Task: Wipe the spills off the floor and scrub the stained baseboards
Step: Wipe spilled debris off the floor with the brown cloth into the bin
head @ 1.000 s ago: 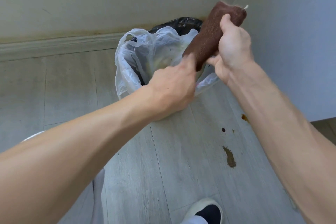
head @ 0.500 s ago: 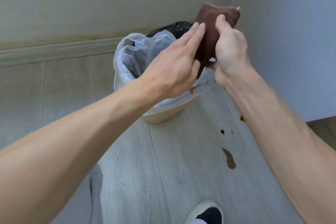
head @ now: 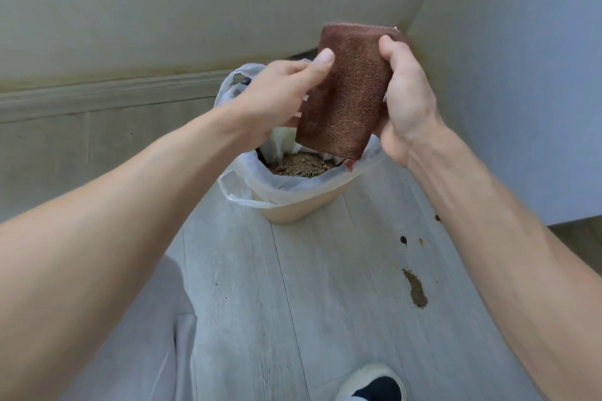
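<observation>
A folded brown cloth (head: 345, 91) hangs upright over the bin. My right hand (head: 407, 101) grips its right edge, thumb on the front. My left hand (head: 280, 98) pinches its left edge, thumb near the top and fingers going behind the cloth. On the pale plank floor lie a brown smear (head: 416, 293), a dark red drop (head: 403, 239) and another red spot (head: 437, 217) beside my right forearm. The baseboard (head: 114, 91) runs along the back wall, with yellowish staining on the wall just above it.
A beige bin (head: 293, 212) lined with a white plastic bag (head: 247, 185) stands in the corner and holds brown dirt (head: 303, 166). Something black lies behind it, mostly hidden. A white wall closes the right side. My shoe (head: 374, 384) and grey trouser leg (head: 156, 335) are at the bottom.
The cloth has turned from tilted and rolled to flat and upright. My left hand went from brushing the cloth with straight fingers to pinching its left edge. The view moved closer to the bin.
</observation>
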